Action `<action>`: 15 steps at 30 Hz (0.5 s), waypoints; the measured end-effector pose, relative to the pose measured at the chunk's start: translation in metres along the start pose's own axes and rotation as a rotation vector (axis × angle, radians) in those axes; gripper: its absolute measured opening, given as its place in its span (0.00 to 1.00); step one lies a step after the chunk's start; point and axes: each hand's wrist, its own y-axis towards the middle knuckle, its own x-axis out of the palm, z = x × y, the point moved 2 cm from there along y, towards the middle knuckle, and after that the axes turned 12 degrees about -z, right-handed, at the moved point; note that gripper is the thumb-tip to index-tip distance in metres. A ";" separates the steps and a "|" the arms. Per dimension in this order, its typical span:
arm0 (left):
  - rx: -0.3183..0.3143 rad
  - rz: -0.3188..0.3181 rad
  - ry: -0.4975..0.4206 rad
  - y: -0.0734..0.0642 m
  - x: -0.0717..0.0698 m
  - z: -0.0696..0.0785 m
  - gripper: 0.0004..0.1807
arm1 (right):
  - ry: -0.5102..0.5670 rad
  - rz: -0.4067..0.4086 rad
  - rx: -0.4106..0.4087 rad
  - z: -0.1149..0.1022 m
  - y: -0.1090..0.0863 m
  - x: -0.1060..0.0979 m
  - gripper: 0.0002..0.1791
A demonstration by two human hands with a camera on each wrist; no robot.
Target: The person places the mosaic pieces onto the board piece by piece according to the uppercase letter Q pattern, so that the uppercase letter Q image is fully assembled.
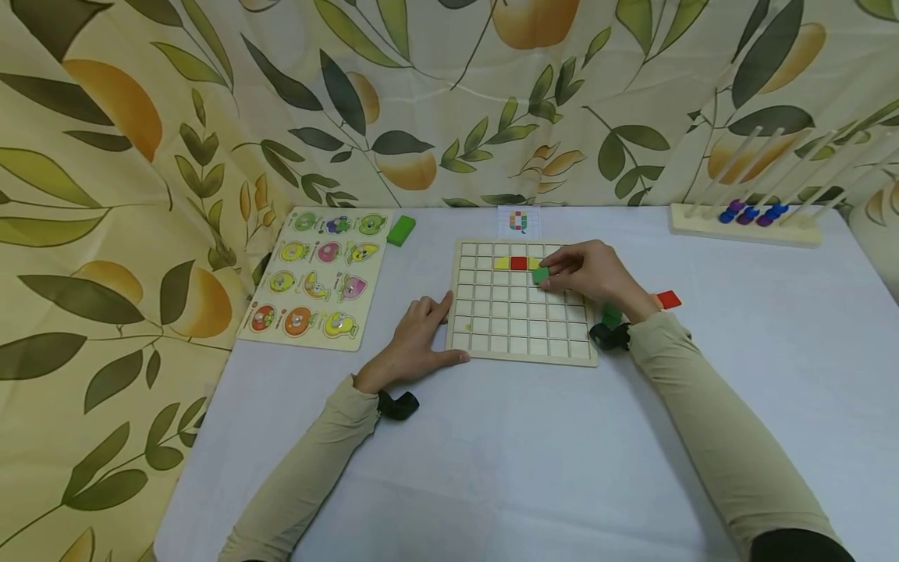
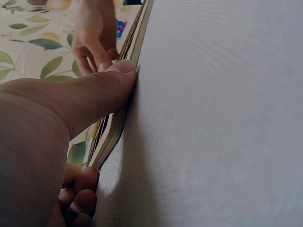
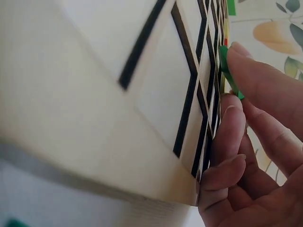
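Observation:
A pale wooden board (image 1: 520, 308) with a grid of square cells lies on the table. In an upper row sit a yellow tile (image 1: 502, 264), a red tile (image 1: 518, 263) and another yellow tile (image 1: 534, 264). My right hand (image 1: 590, 269) pinches a green square tile (image 3: 226, 66) between thumb and fingers, tilted, close over the cells just below the right yellow tile. My left hand (image 1: 410, 343) holds the board's near left corner. Its thumb (image 2: 106, 87) lies along the near edge, and its fingers are at the left side.
A small pattern card (image 1: 518, 222) lies behind the board. Left of it are a green block (image 1: 401, 231) and a fruit puzzle board (image 1: 365, 312). Red pieces (image 1: 669, 299) and green pieces (image 1: 611, 315) lie by my right wrist. A bead stand (image 1: 744, 225) occupies the back right.

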 end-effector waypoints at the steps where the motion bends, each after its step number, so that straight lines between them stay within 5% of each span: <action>1: 0.000 -0.001 0.001 0.000 0.000 0.000 0.60 | -0.004 0.001 0.005 0.000 0.001 0.000 0.24; 15: 0.005 0.008 0.009 0.001 -0.001 0.002 0.59 | -0.020 0.006 0.018 -0.001 0.003 0.002 0.19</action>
